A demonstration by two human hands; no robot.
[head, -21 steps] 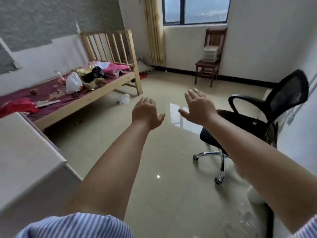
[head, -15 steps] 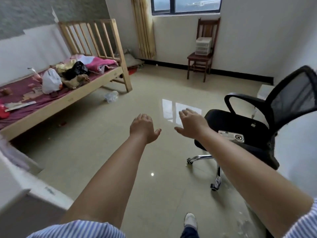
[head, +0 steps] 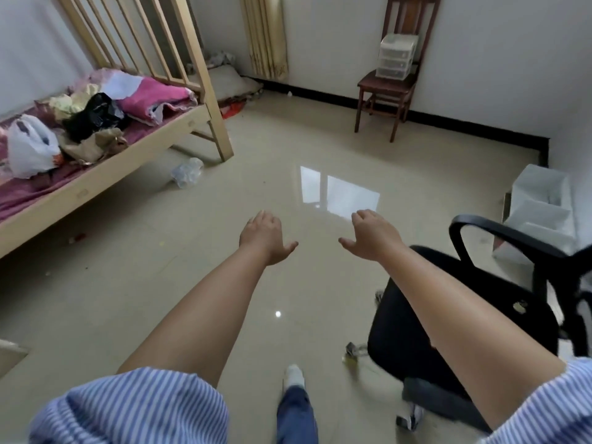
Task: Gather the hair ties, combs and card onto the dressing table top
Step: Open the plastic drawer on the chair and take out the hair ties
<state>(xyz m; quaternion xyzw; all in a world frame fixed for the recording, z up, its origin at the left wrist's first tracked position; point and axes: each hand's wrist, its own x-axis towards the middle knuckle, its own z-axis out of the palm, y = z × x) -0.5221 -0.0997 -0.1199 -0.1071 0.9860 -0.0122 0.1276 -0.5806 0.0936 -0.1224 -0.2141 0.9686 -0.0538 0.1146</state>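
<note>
My left hand [head: 264,237] and my right hand [head: 373,233] are stretched out ahead of me over the tiled floor, palms down, fingers loosely apart, holding nothing. No hair tie, comb or card can be made out. The dressing table is out of view apart from a pale corner [head: 9,350] at the far left edge. A black office chair [head: 426,341] stands just right of my right arm, with a small pale thing [head: 519,306] on its seat, too blurred to name.
A wooden bed [head: 105,174] with clothes and bags runs along the left wall. A crumpled plastic bag [head: 187,172] lies on the floor beside it. A wooden chair [head: 386,91] carrying a small drawer box stands at the far wall. White boxes [head: 541,206] sit at right.
The view has swung right and downward; the white table top at left has slid out of frame. Both hands have lowered and spread apart, still holding nothing. My foot now shows below.
</note>
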